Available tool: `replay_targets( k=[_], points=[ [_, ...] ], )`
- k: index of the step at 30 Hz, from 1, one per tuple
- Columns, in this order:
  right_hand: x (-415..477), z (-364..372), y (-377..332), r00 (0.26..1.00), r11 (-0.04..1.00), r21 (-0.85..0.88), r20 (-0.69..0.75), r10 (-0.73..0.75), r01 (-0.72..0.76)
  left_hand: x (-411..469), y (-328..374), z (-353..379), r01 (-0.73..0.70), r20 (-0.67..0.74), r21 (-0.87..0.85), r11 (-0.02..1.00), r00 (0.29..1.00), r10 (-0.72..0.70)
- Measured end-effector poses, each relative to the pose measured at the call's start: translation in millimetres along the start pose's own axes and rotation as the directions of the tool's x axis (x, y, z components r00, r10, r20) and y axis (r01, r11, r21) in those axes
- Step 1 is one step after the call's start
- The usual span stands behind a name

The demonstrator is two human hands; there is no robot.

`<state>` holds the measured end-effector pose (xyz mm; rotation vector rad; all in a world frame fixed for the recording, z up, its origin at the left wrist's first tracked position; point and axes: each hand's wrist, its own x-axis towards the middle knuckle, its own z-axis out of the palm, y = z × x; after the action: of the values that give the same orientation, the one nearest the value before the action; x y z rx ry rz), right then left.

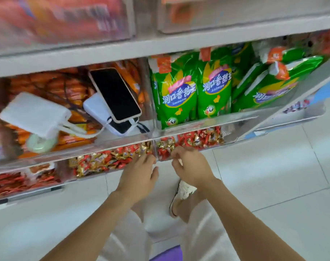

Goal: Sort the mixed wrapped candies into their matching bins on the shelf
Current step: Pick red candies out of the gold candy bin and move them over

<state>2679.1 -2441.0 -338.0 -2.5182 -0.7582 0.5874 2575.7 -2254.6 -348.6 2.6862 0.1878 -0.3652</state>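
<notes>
**White-tiled shop aisle, low shelf: both hands at the candy bins**

Pale floor tiles [273,176] run under a stocked rack, and the person stoops to its lowest front row. Their right hand [191,166] has its fingers curled at the rim of the right-hand clear plastic bin [230,137]. Whether a sweet is pinched inside that curl I cannot tell. Their left hand [139,174] reaches with fairly straight fingers into the left-hand clear plastic bin [66,174], thumb apart, nothing visibly held. A thin clear divider [154,146] stands between the two bins. Red and gold foil-wrapped candies [107,161] lie heaped and mixed on both sides, so I judge the sorting far from done.

The wrappers look small and slick. With the hands this close, one could slip free and drop to the tiles by the white shoe [183,191], or hop the divider into the wrong side.

Just above the candies hangs the clear front wall of the upper tier [207,125], so there is little room to lift. A raised knuckle could knock it and jolt the black-screened phone [115,95] and the white power banks [34,113], whose cables trail near that edge. Green printed snack bags [179,91] stand far right of them. The near side, toward the person, is open.
</notes>
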Motion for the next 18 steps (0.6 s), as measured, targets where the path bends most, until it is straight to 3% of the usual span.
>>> replay_targets(
  k=[3, 7, 11, 13, 18],
  points=[
    [35.2, 35.4, 39.9, 0.974, 0.996, 0.004, -0.207, -0.089, 0.091, 28.4, -2.0, 47.7, 0.031, -0.249, -0.058, 0.998, 0.967, -0.045],
    [67.2, 70.4, 58.7, 0.859, 0.962, -0.006, -0.447, -0.247, 0.274, 51.6, -9.1, 81.3, 0.009, -0.526, -0.181, 0.984, 0.844, -0.105],
    [68.6, 96.7, 68.2, 0.736, 0.979, 0.054, -0.669, -0.11, 0.195, 59.3, -8.3, 108.0, 0.066, -0.591, -0.379, 0.923, 0.75, -0.296],
    [67.0, 101.2, 69.0, 0.726, 0.985, 0.051, -0.682, -0.088, 0.167, 57.7, -2.6, 118.4, 0.078, -0.586, -0.397, 0.915, 0.745, -0.318],
    [43.9, 102.3, 83.3, 0.758, 0.966, -0.059, -0.608, -0.234, 0.251, 43.0, -2.0, 125.1, -0.031, -0.656, -0.189, 0.982, 0.748, -0.103]
  ],
)
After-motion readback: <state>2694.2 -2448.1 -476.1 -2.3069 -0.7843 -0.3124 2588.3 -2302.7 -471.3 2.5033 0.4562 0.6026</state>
